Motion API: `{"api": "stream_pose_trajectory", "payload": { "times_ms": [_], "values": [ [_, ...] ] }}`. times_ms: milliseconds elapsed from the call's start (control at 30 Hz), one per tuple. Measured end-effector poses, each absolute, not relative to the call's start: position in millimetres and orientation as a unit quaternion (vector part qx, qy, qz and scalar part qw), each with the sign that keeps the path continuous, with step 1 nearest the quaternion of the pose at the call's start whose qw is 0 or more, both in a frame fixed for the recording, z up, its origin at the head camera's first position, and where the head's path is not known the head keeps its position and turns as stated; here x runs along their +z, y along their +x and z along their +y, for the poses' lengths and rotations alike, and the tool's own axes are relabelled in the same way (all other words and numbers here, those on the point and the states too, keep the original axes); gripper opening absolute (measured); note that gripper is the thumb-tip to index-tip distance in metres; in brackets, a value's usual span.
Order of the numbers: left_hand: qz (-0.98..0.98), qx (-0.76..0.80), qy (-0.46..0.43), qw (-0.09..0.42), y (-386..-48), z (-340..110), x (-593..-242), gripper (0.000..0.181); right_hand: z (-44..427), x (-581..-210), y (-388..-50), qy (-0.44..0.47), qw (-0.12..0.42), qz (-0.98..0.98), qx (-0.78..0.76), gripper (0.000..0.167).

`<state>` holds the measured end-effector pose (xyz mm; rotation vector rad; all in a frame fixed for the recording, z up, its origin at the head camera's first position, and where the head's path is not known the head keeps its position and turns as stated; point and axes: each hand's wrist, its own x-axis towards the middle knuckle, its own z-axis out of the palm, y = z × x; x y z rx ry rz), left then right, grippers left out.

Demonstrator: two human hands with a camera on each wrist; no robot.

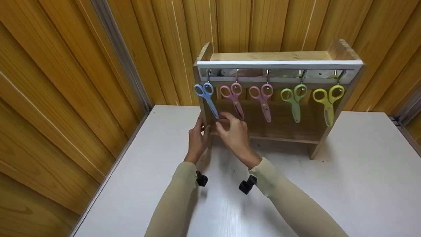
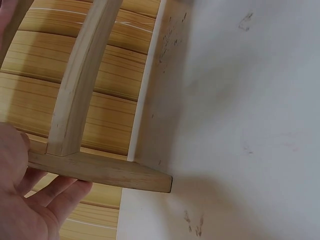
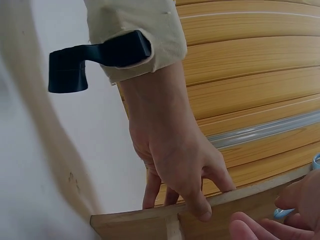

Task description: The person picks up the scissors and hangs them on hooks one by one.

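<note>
A small wooden rack [image 1: 279, 140] stands on the white table, with a row of scissors hanging from hooks along its front. My left hand [image 1: 198, 140] grips the rack's left side panel [image 2: 115, 172], thumb on the inner face and fingers on the outer. In the right wrist view this left hand [image 3: 172, 145] is seen from behind. My right hand [image 1: 235, 133] is in front of the rack's left part, fingers loosely bent beside the tip of the blue scissors [image 1: 208, 95]. In the right wrist view, the right hand [image 3: 302, 197] partly hides these scissors; contact is unclear.
Two pairs of pink scissors [image 1: 264, 98], a green pair [image 1: 296, 107] and a yellow pair [image 1: 328, 105] hang right of the blue ones. A metal strip with hooks [image 1: 279, 73] runs along the rack's top. Wood-patterned walls [image 1: 164, 49] enclose the table [image 1: 138, 184] behind and at left.
</note>
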<state>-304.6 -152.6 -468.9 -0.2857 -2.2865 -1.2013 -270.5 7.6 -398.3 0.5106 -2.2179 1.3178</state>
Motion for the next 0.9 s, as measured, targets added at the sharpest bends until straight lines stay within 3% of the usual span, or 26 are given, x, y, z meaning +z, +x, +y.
{"api": "stream_pose_trajectory", "payload": {
  "times_ms": [333,667,900],
  "values": [
    [-0.847,-0.450,-0.094,0.267,-303,-159,-469,0.060,30,-404,-243,0.240,0.263,-0.808,0.469,0.026],
    [-0.912,-0.343,-0.025,0.224,-277,-169,-477,0.063,74,-413,-228,0.235,0.252,-0.846,0.407,0.018],
    [-0.931,-0.237,-0.064,0.269,-257,-183,-482,0.063,106,-424,-223,0.224,0.257,-0.870,0.356,0.018]
  ]
}}
